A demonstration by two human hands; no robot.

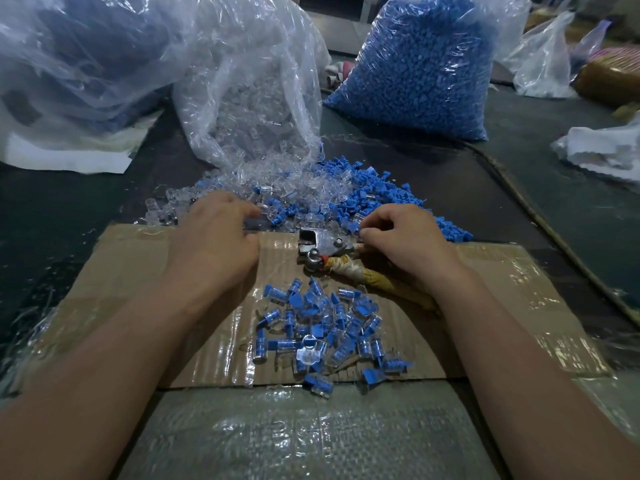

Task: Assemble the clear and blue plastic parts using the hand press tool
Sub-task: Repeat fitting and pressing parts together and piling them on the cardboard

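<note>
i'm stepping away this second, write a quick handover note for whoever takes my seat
Left hand: reaching into the loose parts just past the cardboard; it is blurred, so its grip is unclear.
Right hand: fingers curled at the head of the hand press tool, which lies on the cardboard; what they pinch is hidden.
Done: a heap of assembled pieces on the near part of the cardboard.
Left: the loose parts, plus the bag of clear parts and the bag of blue parts behind them, both well filled.
</note>
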